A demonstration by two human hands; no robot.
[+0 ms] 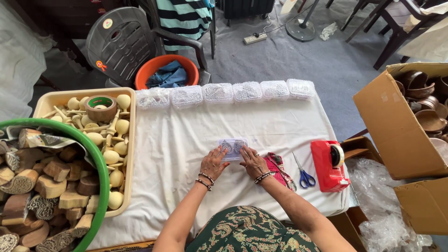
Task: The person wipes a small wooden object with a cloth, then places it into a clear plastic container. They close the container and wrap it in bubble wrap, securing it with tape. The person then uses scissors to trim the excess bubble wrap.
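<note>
Bright, even daylight; soft shadows; sharp focus; edges slightly bowed.

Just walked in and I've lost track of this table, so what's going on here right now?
A person seated at a white-clothed table presses both hands, left hand and right hand, on a small clear packet holding patterned pieces. Blue-handled scissors and a red tape dispenser lie to the right. A row of clear boxes lines the far edge. To the left sit a tray of wooden knobs and a green tub of carved blocks.
</note>
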